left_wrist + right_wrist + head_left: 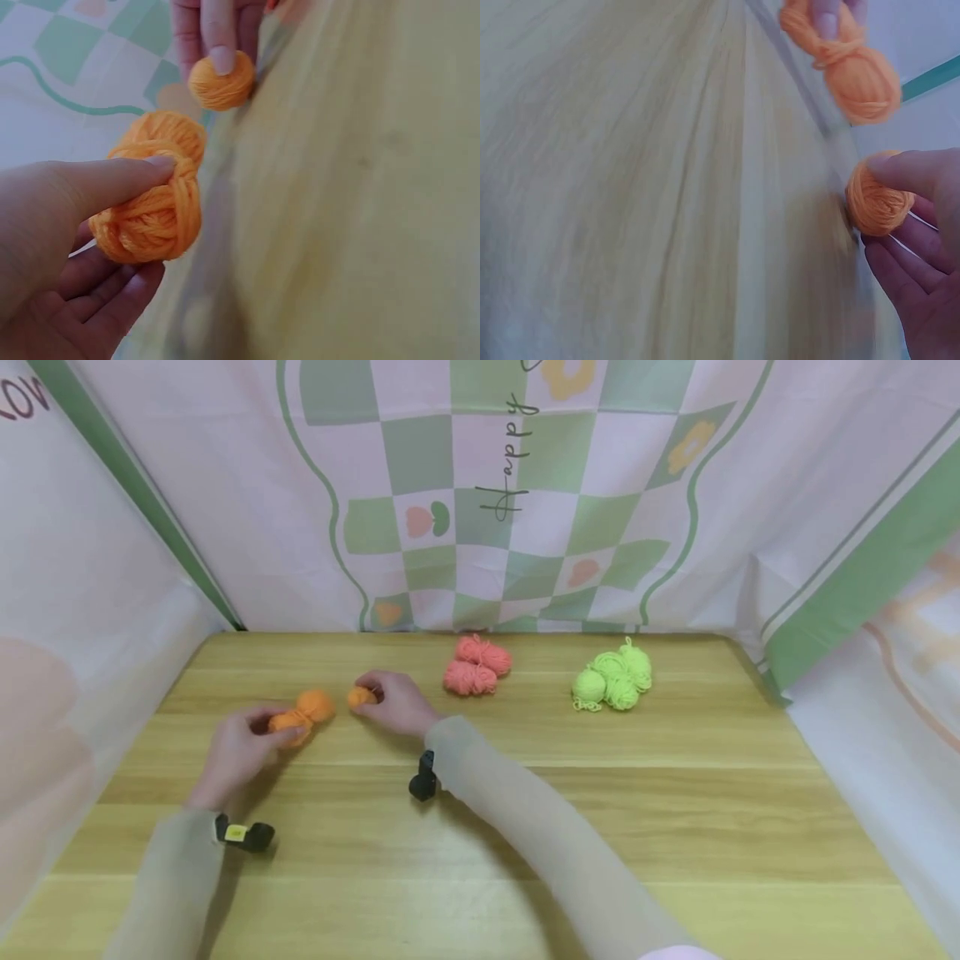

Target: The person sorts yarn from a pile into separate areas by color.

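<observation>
- The left hand holds an orange yarn bundle, two small balls joined together, low over the left part of the wooden table.
- In the left wrist view the thumb lies across the top of the nearer ball and the other fingers curl under it, so the bundle is pinched between them; the farther ball sticks out past the fingertips.
- The right hand pinches a single small orange ball, just to the right of the bundle and apart from it.
- In the right wrist view the thumb presses on the top of the ball and the curled fingers support it from below; the ball sits at the fingertips, not deep in the palm.
- Whether the single ball or the bundle touches the tabletop, I cannot tell.
- Farther back, near the table's middle, lies a pink yarn pile, and to its right, well apart, a green yarn pile.
- A checked green and pink cloth hangs behind the table.
- Both forearms wear beige sleeves, each with a black wrist device.
</observation>
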A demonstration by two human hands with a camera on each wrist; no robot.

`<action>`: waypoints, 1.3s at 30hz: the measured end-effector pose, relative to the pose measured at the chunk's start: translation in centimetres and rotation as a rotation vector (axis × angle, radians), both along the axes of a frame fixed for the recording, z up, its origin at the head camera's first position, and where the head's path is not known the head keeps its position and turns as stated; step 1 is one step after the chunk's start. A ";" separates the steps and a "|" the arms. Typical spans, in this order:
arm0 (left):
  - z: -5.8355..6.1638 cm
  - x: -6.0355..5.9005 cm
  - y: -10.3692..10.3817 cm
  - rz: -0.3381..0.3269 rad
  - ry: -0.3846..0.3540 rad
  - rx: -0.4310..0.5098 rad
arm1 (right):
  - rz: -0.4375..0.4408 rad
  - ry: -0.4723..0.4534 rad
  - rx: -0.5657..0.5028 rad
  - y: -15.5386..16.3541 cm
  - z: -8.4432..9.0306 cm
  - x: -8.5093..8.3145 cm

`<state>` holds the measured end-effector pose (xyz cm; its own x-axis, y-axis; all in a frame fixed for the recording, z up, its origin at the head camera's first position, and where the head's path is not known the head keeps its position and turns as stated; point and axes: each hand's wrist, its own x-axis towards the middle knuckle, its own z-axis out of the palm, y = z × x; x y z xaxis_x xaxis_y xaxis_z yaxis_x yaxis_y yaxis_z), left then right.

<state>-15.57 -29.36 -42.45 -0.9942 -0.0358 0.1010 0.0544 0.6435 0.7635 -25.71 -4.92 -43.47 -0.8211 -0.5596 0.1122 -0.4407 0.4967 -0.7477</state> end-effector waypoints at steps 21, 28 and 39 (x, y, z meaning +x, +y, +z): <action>3.2 -7.5 1.4 0.035 0.076 -0.039 | -0.008 -0.018 -0.038 0.9 -0.2 -0.5; 1.7 -8.9 2.2 0.012 0.058 0.029 | -0.023 -0.034 -0.042 1.0 -0.2 -0.5; -1.2 -9.6 3.6 0.091 0.010 0.130 | -0.037 -0.041 -0.029 1.1 -0.3 -0.5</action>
